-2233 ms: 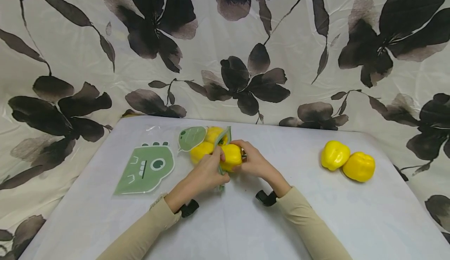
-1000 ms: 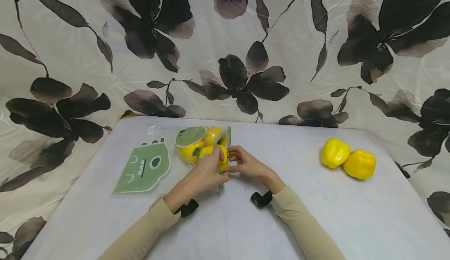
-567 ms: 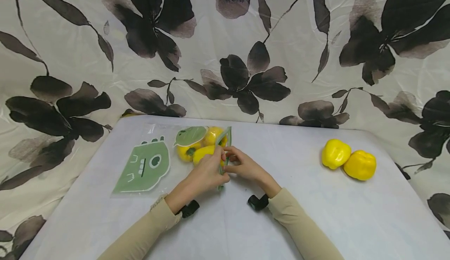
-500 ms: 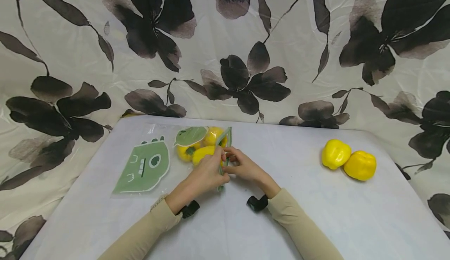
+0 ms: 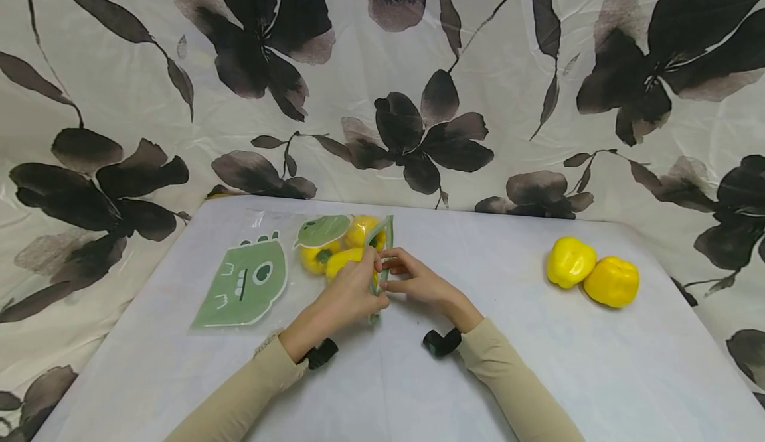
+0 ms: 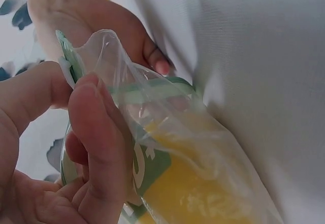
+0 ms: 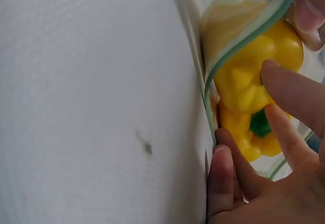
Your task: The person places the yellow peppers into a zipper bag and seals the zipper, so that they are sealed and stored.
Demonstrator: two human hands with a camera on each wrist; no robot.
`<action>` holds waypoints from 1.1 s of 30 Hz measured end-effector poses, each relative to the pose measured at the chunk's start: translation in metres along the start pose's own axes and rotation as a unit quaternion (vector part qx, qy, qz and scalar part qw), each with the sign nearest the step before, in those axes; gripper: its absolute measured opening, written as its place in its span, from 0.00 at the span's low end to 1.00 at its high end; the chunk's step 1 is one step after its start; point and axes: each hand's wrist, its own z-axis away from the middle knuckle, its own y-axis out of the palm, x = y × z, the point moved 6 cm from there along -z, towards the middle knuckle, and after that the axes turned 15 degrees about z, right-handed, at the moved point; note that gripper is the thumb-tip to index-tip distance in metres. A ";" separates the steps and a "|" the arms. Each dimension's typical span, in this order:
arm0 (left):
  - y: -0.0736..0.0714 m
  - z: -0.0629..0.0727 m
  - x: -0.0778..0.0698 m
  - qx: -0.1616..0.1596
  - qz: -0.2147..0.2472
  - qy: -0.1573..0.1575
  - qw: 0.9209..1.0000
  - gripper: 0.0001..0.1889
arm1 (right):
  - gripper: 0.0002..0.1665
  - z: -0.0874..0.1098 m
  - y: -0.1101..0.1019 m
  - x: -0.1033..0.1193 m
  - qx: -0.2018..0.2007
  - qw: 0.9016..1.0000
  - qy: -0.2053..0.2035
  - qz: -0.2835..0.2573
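Pinching the bag [image 5: 254, 302] by its rim [image 6: 152, 91], the left hand [image 5: 351, 293] faced the right hand [image 5: 423, 281] at the mouth

The left hand was clamped on the rim, its thumb pressed against a bent finger with plastic caught between. The right hand's fingers were apart and lightly bent at the bag's mouth, some in front of the peppers, others down by the rim near the table [image 5: 472, 389]. Whether any fingertip touched a pepper could not be told.

In the head view the left hand hid much of the rim and the lower part of the front pepper [image 5: 343, 263]. From the left wrist, the contents were a yellow blur through creased plastic, which also partly veiled the right hand. From the right wrist, the left hand was cut off at the upper corner. Both sleeves [image 5: 239, 392] ran out of the head view at the bottom.

The bag lay flat on the table, its mouth toward the right hand. Three peppers sat inside near that mouth: the front one just behind the left hand's fingers, the left pepper [image 5: 313, 263] and back pepper [image 5: 360, 229] beyond. Two loose peppers [image 5: 571, 263] lay together at the table's right, well apart from both hands.
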 end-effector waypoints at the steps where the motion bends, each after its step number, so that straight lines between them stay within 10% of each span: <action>1: 0.000 0.000 0.000 -0.001 -0.001 0.001 1.000 0.24 | 0.28 0.000 0.000 0.000 0.001 1.000 -0.006 0.001; 14: -0.001 0.000 0.004 0.002 0.010 -0.015 1.000 0.25 | 0.27 0.011 -0.019 0.003 0.016 1.000 -0.014 -0.007; 22: -0.001 0.001 0.003 0.001 0.011 -0.027 1.000 0.25 | 0.25 0.042 -0.085 0.007 -0.107 0.992 0.016 0.068; 28: 0.000 0.001 0.003 0.000 0.010 -0.027 1.000 0.24 | 0.23 0.083 -0.147 0.005 -0.213 0.965 0.040 0.147; 33: 0.001 0.001 0.004 0.001 0.011 -0.028 1.000 0.24 | 0.21 0.120 -0.195 -0.003 -0.317 0.912 0.079 0.250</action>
